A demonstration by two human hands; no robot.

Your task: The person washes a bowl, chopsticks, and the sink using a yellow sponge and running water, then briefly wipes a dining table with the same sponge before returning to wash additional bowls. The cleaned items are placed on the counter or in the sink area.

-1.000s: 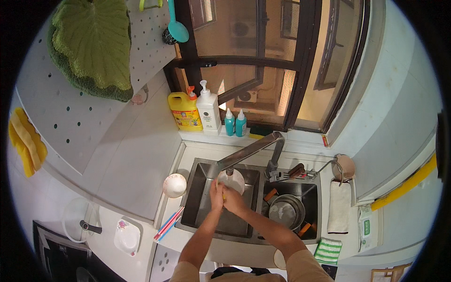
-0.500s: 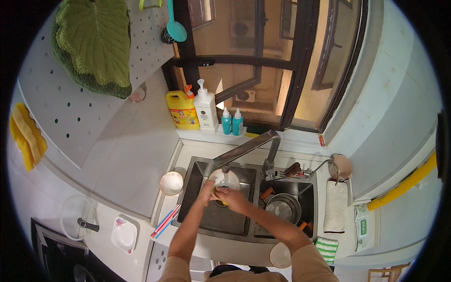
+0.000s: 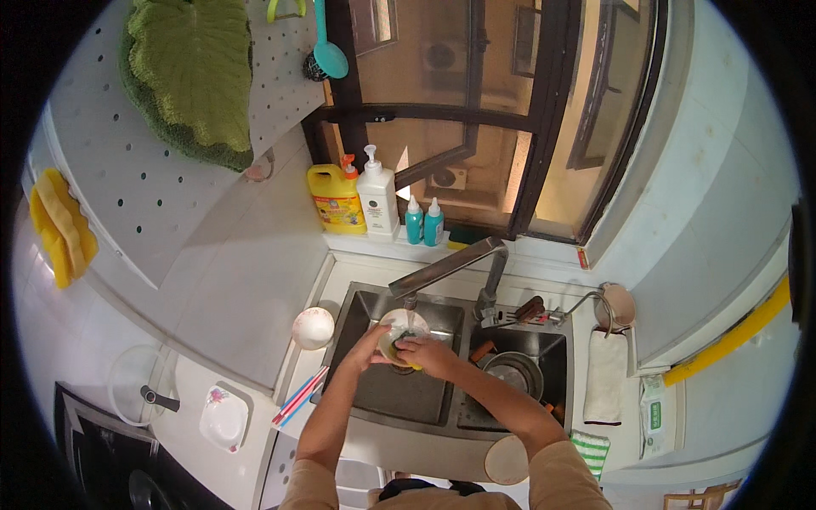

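Over the left sink basin (image 3: 374, 395), my left hand (image 3: 364, 351) grips the rim of a pale bowl (image 3: 410, 318) from its left side. My right hand (image 3: 433, 357) is closed on a small green and yellow sponge (image 3: 405, 337) and presses it against the inside of the bowl. Water runs from the metal faucet (image 3: 448, 269) into the bowl, which is tilted toward me. My fingers partly cover the sponge and the bowl's near side.
A pot (image 3: 529, 367) sits in the right basin. Left of the sink are a white bowl (image 3: 313, 328), coloured sticks (image 3: 299, 398) and a square dish (image 3: 224, 416). Pump bottles (image 3: 376, 200) line the sill. A round pale dish (image 3: 507, 461) lies at the near edge, by a striped cloth (image 3: 590, 452).
My hands have shifted slightly, and more of the bowl's inside and the sponge now show. The whole view has moved a little.
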